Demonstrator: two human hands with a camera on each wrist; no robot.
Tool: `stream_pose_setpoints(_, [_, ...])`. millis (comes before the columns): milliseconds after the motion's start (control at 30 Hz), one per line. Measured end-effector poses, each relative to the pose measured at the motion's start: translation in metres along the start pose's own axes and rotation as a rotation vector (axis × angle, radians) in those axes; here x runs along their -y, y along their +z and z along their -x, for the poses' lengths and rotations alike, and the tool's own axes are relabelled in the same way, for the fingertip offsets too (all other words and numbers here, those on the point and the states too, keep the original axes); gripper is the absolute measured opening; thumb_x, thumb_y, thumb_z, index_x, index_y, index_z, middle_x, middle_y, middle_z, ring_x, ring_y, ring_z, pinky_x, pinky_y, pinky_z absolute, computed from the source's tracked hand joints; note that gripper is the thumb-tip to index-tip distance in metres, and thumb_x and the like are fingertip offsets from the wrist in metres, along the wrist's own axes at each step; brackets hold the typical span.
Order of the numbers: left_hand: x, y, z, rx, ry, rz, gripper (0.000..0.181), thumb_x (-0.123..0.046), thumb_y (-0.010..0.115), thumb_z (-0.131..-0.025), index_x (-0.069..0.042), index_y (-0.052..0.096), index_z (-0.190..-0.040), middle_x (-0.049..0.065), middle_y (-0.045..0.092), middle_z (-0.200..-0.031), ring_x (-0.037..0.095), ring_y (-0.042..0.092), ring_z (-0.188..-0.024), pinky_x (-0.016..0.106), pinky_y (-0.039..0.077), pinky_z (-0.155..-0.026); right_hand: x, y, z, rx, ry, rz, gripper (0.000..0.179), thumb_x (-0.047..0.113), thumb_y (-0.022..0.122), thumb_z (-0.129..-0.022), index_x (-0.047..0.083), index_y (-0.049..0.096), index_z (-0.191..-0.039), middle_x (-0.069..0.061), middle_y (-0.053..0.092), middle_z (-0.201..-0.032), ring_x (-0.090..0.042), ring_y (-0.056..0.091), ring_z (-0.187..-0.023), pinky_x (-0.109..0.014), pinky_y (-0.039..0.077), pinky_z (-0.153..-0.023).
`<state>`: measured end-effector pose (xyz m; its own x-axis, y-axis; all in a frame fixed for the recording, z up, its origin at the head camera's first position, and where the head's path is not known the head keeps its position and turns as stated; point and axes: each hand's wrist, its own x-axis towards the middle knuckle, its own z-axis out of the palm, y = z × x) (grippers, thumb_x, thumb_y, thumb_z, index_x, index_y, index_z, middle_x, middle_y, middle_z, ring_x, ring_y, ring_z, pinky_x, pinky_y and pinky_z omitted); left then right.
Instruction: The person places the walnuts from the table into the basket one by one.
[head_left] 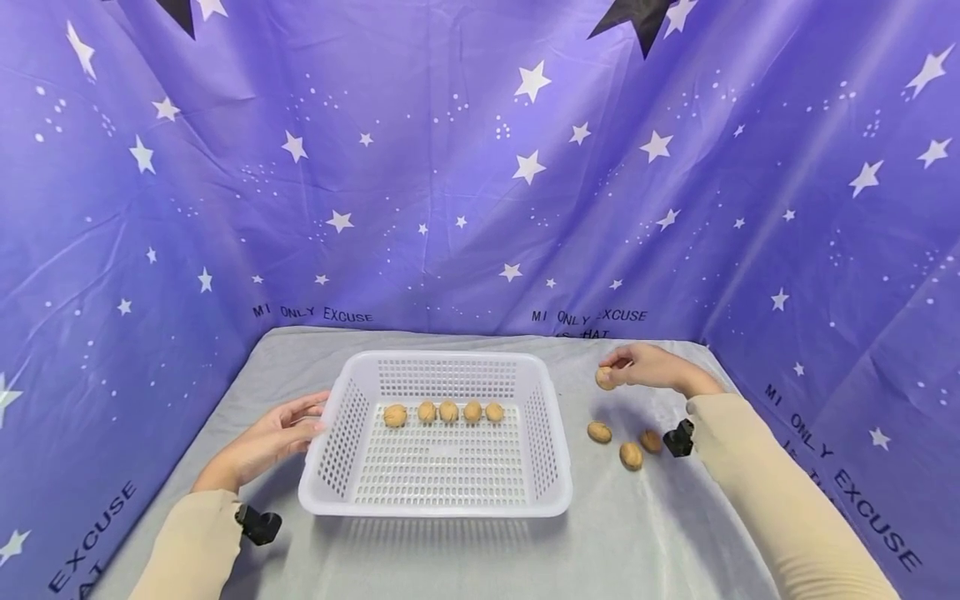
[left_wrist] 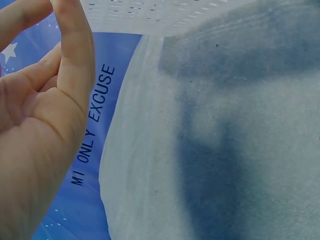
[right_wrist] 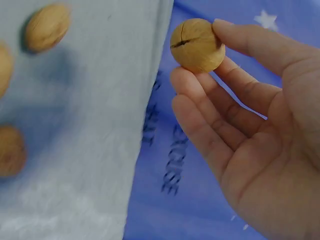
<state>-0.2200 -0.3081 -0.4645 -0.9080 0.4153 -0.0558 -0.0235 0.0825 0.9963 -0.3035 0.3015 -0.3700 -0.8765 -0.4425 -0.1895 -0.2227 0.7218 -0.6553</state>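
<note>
My right hand (head_left: 651, 367) pinches a walnut (right_wrist: 197, 46) between thumb and fingertips, above the right part of the table. A dark crack runs across its shell in the right wrist view. Below that hand three walnuts lie on the cloth: one to the left (head_left: 599, 432), one in front (head_left: 632, 456) and one near the wrist (head_left: 650, 441). At the left side of a white plastic basket (head_left: 435, 510), my left hand (head_left: 273, 437) has its loosely extended fingers against the outer rim. Inside the basket, several walnuts (head_left: 448, 412) sit in a row toward the back.
A grey cloth (head_left: 420, 558) covers the table. Purple star-print curtains (head_left: 435, 167) hang behind it and along both sides. Black wrist cameras (head_left: 258, 526) are strapped at the sleeves.
</note>
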Motion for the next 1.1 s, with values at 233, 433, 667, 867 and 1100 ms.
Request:
stream_pose_setpoints(233, [0.000,0.001,-0.002,-0.003,-0.013,0.010,0.066,-0.003,0.059,-0.100,0.003,0.024,-0.156,0.021,0.047,-0.136,0.018,0.061,-0.113,0.035,0.054,-0.093,0.037,0.011,-0.021,0.030,-0.081,0.019,0.042,0.028,0.070,-0.094,-0.001,0.065,-0.124,-0.006,0.071,-0.104,-0.021,0.065,-0.096,-0.040,0.054,-0.087])
stream_pose_setpoints(433, [0.000,0.002,-0.001,0.005,-0.009,0.013,0.065,-0.003,0.058,-0.100,0.003,0.024,-0.156,0.023,0.047,-0.138,0.019,0.061,-0.113,0.035,0.054,-0.093,0.071,0.029,-0.042,0.064,-0.140,0.049,0.040,0.034,0.072,-0.093,0.005,0.067,-0.121,-0.003,0.070,-0.104,-0.020,0.064,-0.098,-0.042,0.052,-0.089])
stream_pose_setpoints(667, [-0.002,0.002,0.000,-0.005,-0.007,0.014,0.064,-0.004,0.057,-0.101,0.003,0.025,-0.156,0.024,0.046,-0.140,0.018,0.061,-0.115,0.035,0.054,-0.094,0.106,0.067,-0.068,0.120,-0.223,0.060,0.039,0.036,0.074,-0.091,0.009,0.069,-0.120,0.002,0.070,-0.106,-0.018,0.062,-0.103,-0.041,0.051,-0.094])
stream_pose_setpoints(867, [-0.001,0.001,0.001,-0.013,-0.023,0.005,0.063,-0.004,0.057,-0.101,0.000,0.027,-0.156,0.020,0.048,-0.141,0.020,0.061,-0.116,0.037,0.054,-0.094,0.133,0.104,-0.087,0.176,-0.280,0.058,0.038,0.036,0.075,-0.090,0.013,0.069,-0.119,0.005,0.069,-0.106,-0.013,0.063,-0.102,-0.035,0.050,-0.094])
stream_pose_setpoints(1100, [0.000,0.001,0.000,0.005,0.010,0.016,0.064,-0.001,0.056,-0.100,0.003,0.025,-0.156,0.022,0.047,-0.139,0.019,0.061,-0.114,0.036,0.055,-0.093,0.163,0.146,-0.105,0.235,-0.314,0.008,0.033,0.027,0.077,-0.089,0.016,0.068,-0.119,0.009,0.067,-0.106,-0.010,0.062,-0.100,-0.031,0.049,-0.093])
